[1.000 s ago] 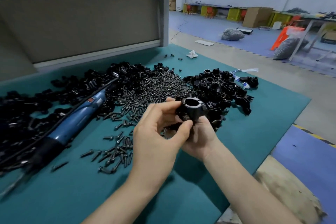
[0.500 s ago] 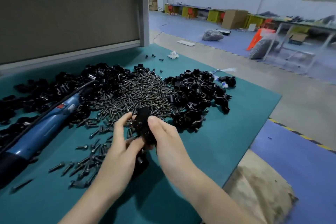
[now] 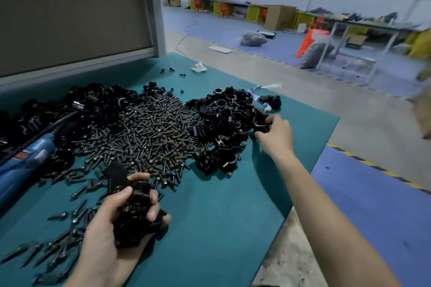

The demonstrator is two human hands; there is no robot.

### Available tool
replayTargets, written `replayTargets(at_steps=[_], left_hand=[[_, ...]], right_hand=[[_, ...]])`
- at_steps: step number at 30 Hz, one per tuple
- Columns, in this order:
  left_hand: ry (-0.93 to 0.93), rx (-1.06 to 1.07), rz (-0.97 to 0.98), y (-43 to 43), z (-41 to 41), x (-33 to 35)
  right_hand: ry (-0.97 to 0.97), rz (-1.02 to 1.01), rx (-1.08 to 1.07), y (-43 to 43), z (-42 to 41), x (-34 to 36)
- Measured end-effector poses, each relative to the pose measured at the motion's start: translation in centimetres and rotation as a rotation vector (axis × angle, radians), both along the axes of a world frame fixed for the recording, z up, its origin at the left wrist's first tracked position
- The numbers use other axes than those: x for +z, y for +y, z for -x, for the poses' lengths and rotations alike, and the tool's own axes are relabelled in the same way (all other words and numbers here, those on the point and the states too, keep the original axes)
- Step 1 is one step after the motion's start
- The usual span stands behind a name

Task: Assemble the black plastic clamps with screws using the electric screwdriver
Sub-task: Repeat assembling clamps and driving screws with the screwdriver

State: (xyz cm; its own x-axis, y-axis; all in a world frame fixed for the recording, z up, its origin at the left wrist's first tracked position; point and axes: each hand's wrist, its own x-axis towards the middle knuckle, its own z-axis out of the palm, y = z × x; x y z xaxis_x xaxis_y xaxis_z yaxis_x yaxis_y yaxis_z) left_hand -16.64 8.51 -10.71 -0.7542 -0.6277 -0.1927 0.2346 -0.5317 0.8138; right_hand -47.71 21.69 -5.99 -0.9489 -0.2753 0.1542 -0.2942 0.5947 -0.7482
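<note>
The right hand [image 3: 276, 134] reaches out to the far right edge of the pile of black plastic clamp parts [image 3: 224, 123]. Its fingers [image 3: 271, 119] are curled round a single clamp piece [image 3: 261, 127] lying right at the fingertips (blur hides how firm the pinch is). The left hand [image 3: 109, 223] stays near the body, wrapped round a stack of clamp parts [image 3: 133, 207] whose long axis runs up and leftward out of the palm. The heap of screws [image 3: 144, 128] lies just beyond the left fingers, and the electric screwdriver [image 3: 25, 161] lies well to their left on the bench [image 3: 221, 216]. That makes the left hand the nearer one. The likely next move is to carry the single piece back towards the stack.
</note>
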Motion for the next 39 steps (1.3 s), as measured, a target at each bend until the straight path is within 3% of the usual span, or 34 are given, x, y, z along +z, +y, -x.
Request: replayTargets(at_steps=[3, 5, 7, 10, 14, 23, 29, 32, 36, 39], left_hand=[[0.017, -0.042, -0.038, -0.3, 0.1, -0.2], [-0.003, -0.054, -0.032, -0.1, 0.5, 0.2], [0.011, -0.040, -0.013, 0.4, 0.7, 0.6], [0.039, -0.002, -0.036, 1.5, 0.8, 1.6], [0.129, -0.009, -0.061, 2.6, 0.8, 3.3], [0.143, -0.003, -0.134, 3.1, 0.8, 3.9], [0.126, 0.008, -0.126, 3.9, 0.8, 4.2], [0.060, 0.000, -0.007, 4.2, 0.6, 5.2], [-0.110, -0.026, 0.429, 4.7, -0.1, 8.0], [-0.231, 0.065, 0.501, 5.7, -0.5, 9.4]], right_hand=[[0.020, 0.061, 0.001, 0.8, 0.8, -1.1], [-0.065, 0.236, -0.003, 1.6, 0.0, -1.3], [-0.258, 0.559, 0.035, 3.0, -1.3, -1.0], [-0.716, 1.093, 0.225, 4.3, -4.2, 0.1], [-1.038, 1.334, 0.374, 4.3, -7.0, 1.4], [-1.135, 1.333, 0.506, 2.8, -10.9, 2.6], [-1.032, 1.120, 0.626, 2.1, -13.3, 2.7], [-1.008, 1.109, 0.679, 1.9, -14.5, 2.8], [-0.987, 1.085, 0.678, 1.0, -16.6, 3.0], [-0.817, 0.926, 0.672, -0.7, -19.2, 3.2]])
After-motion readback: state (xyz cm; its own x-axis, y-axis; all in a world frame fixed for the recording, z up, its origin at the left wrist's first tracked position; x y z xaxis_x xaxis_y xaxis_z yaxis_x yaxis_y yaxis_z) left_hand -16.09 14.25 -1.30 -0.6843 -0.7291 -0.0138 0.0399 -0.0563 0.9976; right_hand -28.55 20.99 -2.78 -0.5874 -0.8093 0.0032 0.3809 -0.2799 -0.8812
